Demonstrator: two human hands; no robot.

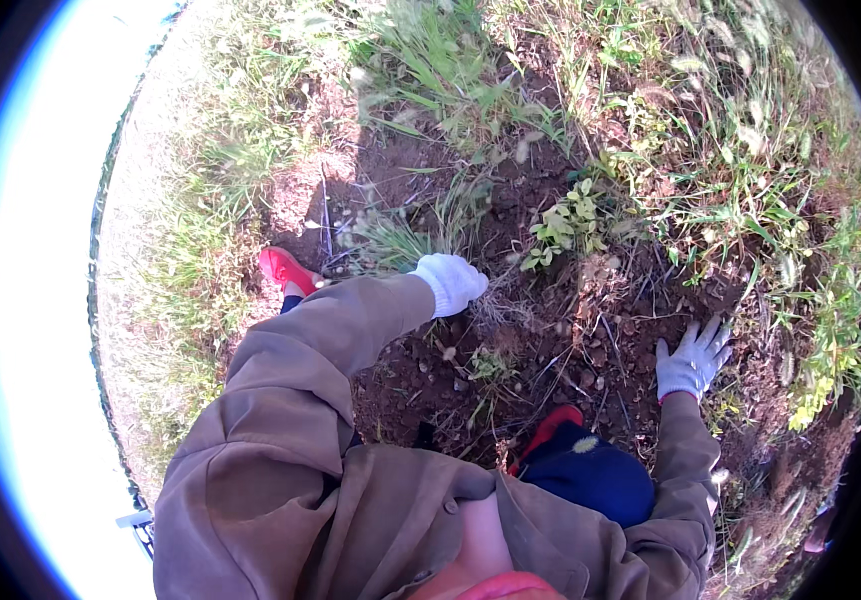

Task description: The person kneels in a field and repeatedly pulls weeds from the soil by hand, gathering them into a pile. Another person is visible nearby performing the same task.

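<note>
In a white knitted glove, my left hand point(451, 285) is closed in a fist over the soil at the middle of the view. It grips a grass tuft point(393, 238); green blades spread above the fist, and pale fibrous roots point(505, 300) show at its right. The fingers' inner side is hidden. My right hand point(693, 361), also gloved, rests palm down on the ground at the right with its fingers spread. Between the hands lies loose reddish-brown soil point(588, 360) with dry stalks. A small broad-leaved plant point(569, 223) grows above and between them.
Tall grass with bristly seed heads point(753, 135) stands at the upper right. More grass point(205, 187) grows along the left, beyond my red shoe point(288, 268). My bent knee in dark blue trousers point(588, 472) is near my right arm. Green weeds point(445, 82) rise ahead.
</note>
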